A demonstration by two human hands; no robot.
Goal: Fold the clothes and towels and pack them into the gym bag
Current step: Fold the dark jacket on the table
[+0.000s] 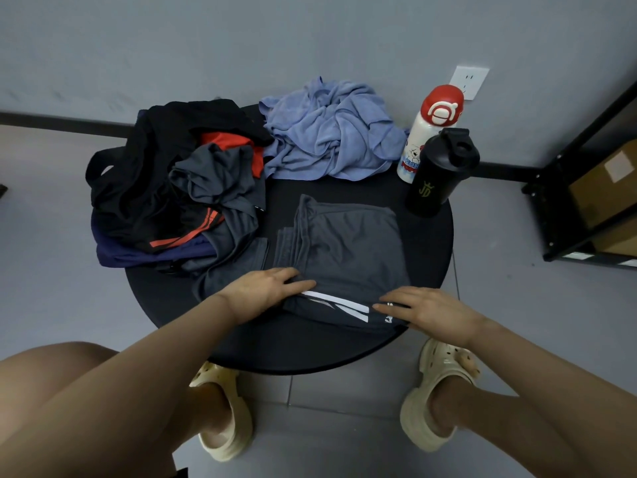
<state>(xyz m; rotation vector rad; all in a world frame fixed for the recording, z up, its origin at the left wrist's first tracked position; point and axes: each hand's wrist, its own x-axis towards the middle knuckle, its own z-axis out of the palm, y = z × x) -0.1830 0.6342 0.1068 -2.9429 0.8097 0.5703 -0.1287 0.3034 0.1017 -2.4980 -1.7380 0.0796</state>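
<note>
Head view shows me a round black table (431,270) from above, with my two bare hands at its near edge. A dark grey garment (348,250) lies flat in the middle of the table, partly folded, with several layers stacked along its left side. Its near end carries white stripes (339,303) and some white letters that I cannot read.

My left hand (265,288) rests on the left near corner of this garment, palm down. The fingers are mostly straight and reach over the cloth edge toward the stripes; they press it and do not curl round it. My right hand (431,310) lies flat on the right near end, fingers stretched to the left and touching the cloth beside the white letters. So both hands are spread wide and hold nothing closed; they only press the garment on the table.

On the left part of the table sits a heap of unfolded clothes (179,188): black pieces, a grey one, something red-orange, and a dark blue layer at the bottom that hangs over the table edge. I cannot tell if one part of this heap is the gym bag. Behind the grey garment, at the far side, a light blue towel (331,136) lies crumpled, touching the heap.

At the right far side stand two bottles, close together: a white bottle with a red cap (432,129) and, just in front of it, a black shaker bottle (441,174). A white wall socket (470,81) is behind them. A black shelf with cardboard boxes (593,191) stands at the right.
</note>
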